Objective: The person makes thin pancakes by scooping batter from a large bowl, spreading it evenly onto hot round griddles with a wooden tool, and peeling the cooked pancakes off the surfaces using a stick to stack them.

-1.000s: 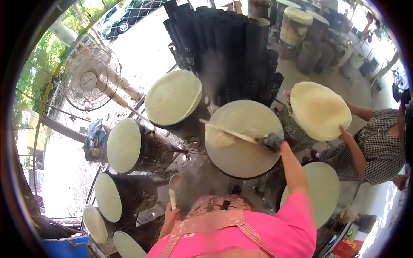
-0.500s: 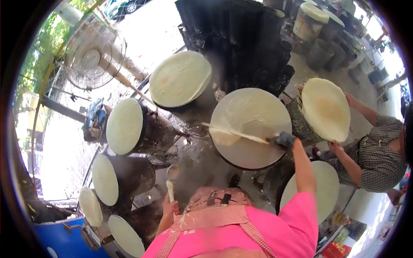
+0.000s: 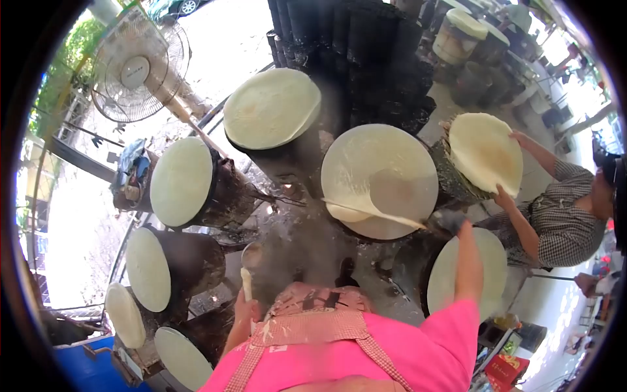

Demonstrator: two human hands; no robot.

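Got stick [image 3: 373, 212] clasped in R grip [image 3: 449, 222], blurred & covered in sthg dark; can't tell if glove or rag. Holding it slantwise over near part of griddle [image 3: 395, 189], w/ far tip nr L rim & R grip just outside lower-R rim. Can't tell if touching batter [image 3: 359, 147] all along. Seeing it spread pale & thin over most of griddle, incl. a creamier pool by stick's far half, plus a round greyer patch R of ctr.

Grasping ladle [image 3: 246, 284] by pale handle in L grip [image 3: 245, 310], L of apron [image 3: 313, 326], well apart from griddle.

Crossing R forearm [image 3: 467, 264] over another plate [image 3: 439, 277], pale-topped. On L, seeing 5 pale rounds [image 3: 183, 181] atop drums. To R, seeing co-worker [image 3: 565, 225] in checked top, holding lg round sheet [image 3: 486, 153] two-handed, browned mid. Beyond griddle, seeing black tubes [image 3: 353, 59] stacked; upper L, fan [image 3: 135, 72].
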